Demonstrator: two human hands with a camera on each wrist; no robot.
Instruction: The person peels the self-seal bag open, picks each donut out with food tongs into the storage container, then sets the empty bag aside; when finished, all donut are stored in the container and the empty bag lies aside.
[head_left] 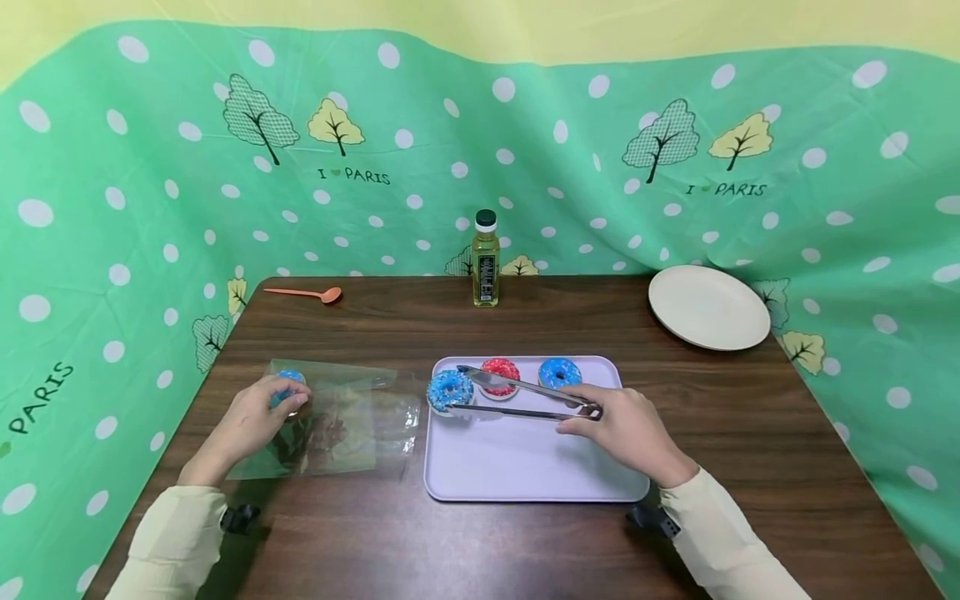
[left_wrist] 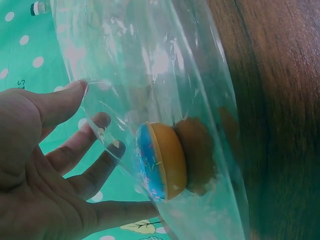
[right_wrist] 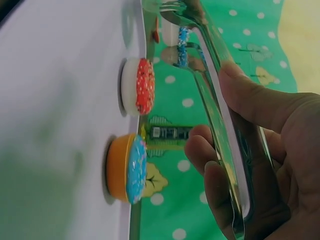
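Observation:
My left hand (head_left: 258, 417) is at the left end of a clear plastic bag (head_left: 341, 429), thumb and fingers spread apart along the bag's edge. Seen through the film in the left wrist view, a doughnut with blue icing and sprinkles (left_wrist: 159, 162) is close by the fingertips. With the right hand (head_left: 633, 429) I grip metal tongs (head_left: 517, 412) near their joined end. The tongs' two tips lie on either side of a blue-iced doughnut with a white base (head_left: 450, 388) at the tray's left edge.
The lilac tray (head_left: 536, 467) also bears a red-iced doughnut (head_left: 501, 368) and another blue-iced doughnut (head_left: 560, 372) along its far side. Behind it stands an oil bottle (head_left: 486, 262). An orange spoon (head_left: 307, 293) lies at the back left, a cream plate (head_left: 708, 307) at the back right.

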